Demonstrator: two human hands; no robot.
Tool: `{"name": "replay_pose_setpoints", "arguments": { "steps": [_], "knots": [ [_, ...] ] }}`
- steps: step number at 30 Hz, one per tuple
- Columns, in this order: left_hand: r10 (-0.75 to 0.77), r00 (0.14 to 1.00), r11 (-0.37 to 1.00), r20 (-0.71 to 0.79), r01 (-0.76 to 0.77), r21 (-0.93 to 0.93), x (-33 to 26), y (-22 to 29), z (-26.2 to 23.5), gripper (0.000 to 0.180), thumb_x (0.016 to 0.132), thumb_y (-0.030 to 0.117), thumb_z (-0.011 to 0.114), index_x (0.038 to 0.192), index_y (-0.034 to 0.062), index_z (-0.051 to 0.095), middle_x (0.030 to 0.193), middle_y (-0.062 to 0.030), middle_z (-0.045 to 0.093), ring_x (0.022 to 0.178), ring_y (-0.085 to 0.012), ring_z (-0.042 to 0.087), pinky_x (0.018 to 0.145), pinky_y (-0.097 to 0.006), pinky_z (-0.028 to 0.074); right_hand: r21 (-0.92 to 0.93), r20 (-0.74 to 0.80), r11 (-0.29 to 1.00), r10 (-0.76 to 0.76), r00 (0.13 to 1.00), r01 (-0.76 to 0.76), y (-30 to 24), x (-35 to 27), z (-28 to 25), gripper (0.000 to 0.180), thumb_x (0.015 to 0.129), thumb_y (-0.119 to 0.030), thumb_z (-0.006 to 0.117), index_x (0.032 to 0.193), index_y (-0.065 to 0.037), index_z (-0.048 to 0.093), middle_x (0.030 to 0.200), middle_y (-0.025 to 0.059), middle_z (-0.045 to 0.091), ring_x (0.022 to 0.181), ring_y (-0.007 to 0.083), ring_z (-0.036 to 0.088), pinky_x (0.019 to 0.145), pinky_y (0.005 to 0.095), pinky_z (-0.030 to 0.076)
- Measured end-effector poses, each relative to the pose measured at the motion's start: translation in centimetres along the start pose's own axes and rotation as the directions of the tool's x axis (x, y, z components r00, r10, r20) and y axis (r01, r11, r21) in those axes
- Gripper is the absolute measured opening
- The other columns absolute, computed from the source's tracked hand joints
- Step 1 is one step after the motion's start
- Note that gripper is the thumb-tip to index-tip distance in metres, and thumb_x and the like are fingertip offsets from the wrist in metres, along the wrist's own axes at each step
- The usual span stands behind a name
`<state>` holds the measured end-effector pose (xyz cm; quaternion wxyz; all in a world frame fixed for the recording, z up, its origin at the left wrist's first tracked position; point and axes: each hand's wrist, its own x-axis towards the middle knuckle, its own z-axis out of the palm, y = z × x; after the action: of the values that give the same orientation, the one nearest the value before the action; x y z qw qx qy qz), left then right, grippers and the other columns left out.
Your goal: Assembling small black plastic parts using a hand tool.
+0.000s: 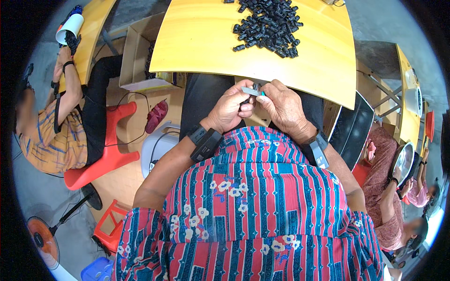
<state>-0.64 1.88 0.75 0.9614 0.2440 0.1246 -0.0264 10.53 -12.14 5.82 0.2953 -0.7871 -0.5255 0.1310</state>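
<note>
My left hand (230, 108) is closed round a small black part (256, 86), mostly covered by the fingers. In my right hand (282, 107), fingers pinched together, is a small knife with a flat grey blade (251, 91) and a bit of teal showing at its grip. The blade lies across the black part, between the two hands. Both hands meet over my lap, just short of the near edge of the yellow table (201, 42). Beyond them on the tabletop lies a heap of small black plastic parts (271, 30).
An open cardboard box (133, 63) stands left of my legs, a black crate (352, 126) to the right. On the left, a person (58, 136) on a red stool (119, 122) handles a white cylinder (71, 28). Other people sit at the right. A fan (43, 241) stands lower left.
</note>
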Motion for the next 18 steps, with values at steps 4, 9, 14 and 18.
{"name": "replay_pose_setpoints", "arguments": {
  "steps": [4, 9, 14, 18],
  "knots": [
    [-0.008, 0.999, 1.0, -0.037, 0.008, 0.0, -0.13, -0.04, 0.38, 0.007, 0.096, 0.014, 0.045, 0.101, 0.0117, 0.048, 0.077, 0.0018, 0.045, 0.056, -0.0028, 0.038, 0.047, -0.015, 0.03, -0.023, -0.008, 1.0, -0.018, 1.0, 0.017, -0.13, -0.03, -0.06, 0.016, 0.087, -0.022, 0.056, 0.09, -0.006, 0.057, 0.079, 0.0134, 0.05, 0.073, 0.0328, 0.056, 0.063, 0.0411, 0.045],
    [-0.011, 0.999, 1.0, -0.047, 0.011, 0.0, -0.23, 0.09, 0.71, 0.007, 0.096, 0.013, 0.044, 0.101, 0.0115, 0.047, 0.077, 0.0017, 0.044, 0.056, -0.0029, 0.038, 0.047, -0.016, 0.031, -0.051, -0.013, 0.998, -0.031, 0.999, 0.03, -0.19, -0.04, -0.05, 0.017, 0.087, -0.022, 0.057, 0.09, -0.006, 0.055, 0.078, 0.0136, 0.049, 0.073, 0.0331, 0.056, 0.063, 0.0412, 0.045],
    [-0.006, 1.0, 1.0, 0.021, 0.007, -0.029, -0.15, -0.14, -0.09, 0.011, 0.095, 0.012, 0.045, 0.105, 0.0112, 0.047, 0.083, 0.0, 0.052, 0.06, -0.0032, 0.04, 0.05, -0.015, 0.031, -0.059, -0.006, 0.998, -0.03, 1.0, 0.03, -0.26, -0.02, -0.04, 0.018, 0.087, -0.023, 0.058, 0.089, -0.005, 0.055, 0.078, 0.014, 0.049, 0.073, 0.0335, 0.056, 0.063, 0.041, 0.045],
    [-0.014, 1.0, 0.999, -0.013, 0.014, -0.045, -0.05, -0.23, -0.1, 0.01, 0.095, 0.012, 0.046, 0.105, 0.0117, 0.048, 0.082, 0.0001, 0.052, 0.059, -0.0034, 0.041, 0.049, -0.015, 0.031, -0.025, -0.007, 1.0, -0.013, 1.0, 0.013, -0.15, -0.03, 0.04, 0.017, 0.088, -0.022, 0.057, 0.09, -0.005, 0.055, 0.079, 0.0137, 0.05, 0.072, 0.0333, 0.056, 0.063, 0.0404, 0.045]
  ]
}}
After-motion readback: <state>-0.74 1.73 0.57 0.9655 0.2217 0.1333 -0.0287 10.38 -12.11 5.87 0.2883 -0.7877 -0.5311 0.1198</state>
